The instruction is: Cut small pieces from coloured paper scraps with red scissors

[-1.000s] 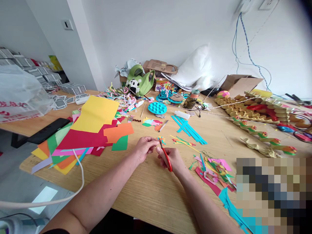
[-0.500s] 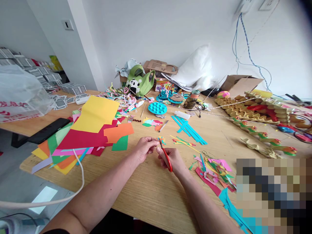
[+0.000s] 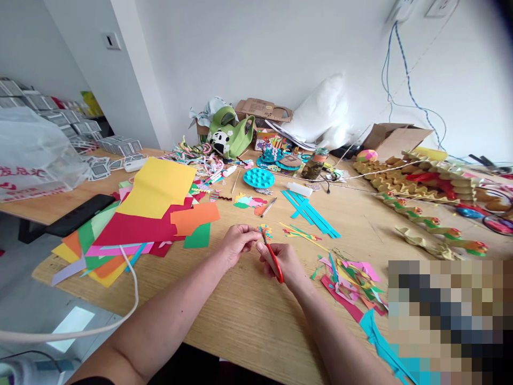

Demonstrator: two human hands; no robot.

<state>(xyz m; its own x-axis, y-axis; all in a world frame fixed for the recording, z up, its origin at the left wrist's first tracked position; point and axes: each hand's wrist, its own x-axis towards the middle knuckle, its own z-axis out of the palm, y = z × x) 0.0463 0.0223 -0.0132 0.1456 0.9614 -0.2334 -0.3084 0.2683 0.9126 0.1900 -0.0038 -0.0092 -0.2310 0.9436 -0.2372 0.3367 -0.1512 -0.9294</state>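
Red-handled scissors (image 3: pixel 275 263) are gripped in my right hand (image 3: pixel 285 262), blades pointing away over the table. My left hand (image 3: pixel 239 241) is closed in a pinch just left of the blades; whatever lies between its fingertips is too small to make out. Small cut bits of coloured paper (image 3: pixel 265 231) lie on the tabletop right beyond the scissor tips. Thin yellow, green and red paper strips (image 3: pixel 301 232) rest to the right of them. Farther back are broad blue paper strips (image 3: pixel 308 213) and a pen (image 3: pixel 269 207).
Coloured paper sheets (image 3: pixel 156 187) are stacked at left beside a black phone-like slab (image 3: pixel 82 214). Paper scraps (image 3: pixel 352 280) lie at right. Behind stand a blue paper disc (image 3: pixel 258 178), a jar (image 3: pixel 315 164) and a green bag (image 3: pixel 236 133). Egg cartons (image 3: pixel 404 179) occupy the far right.
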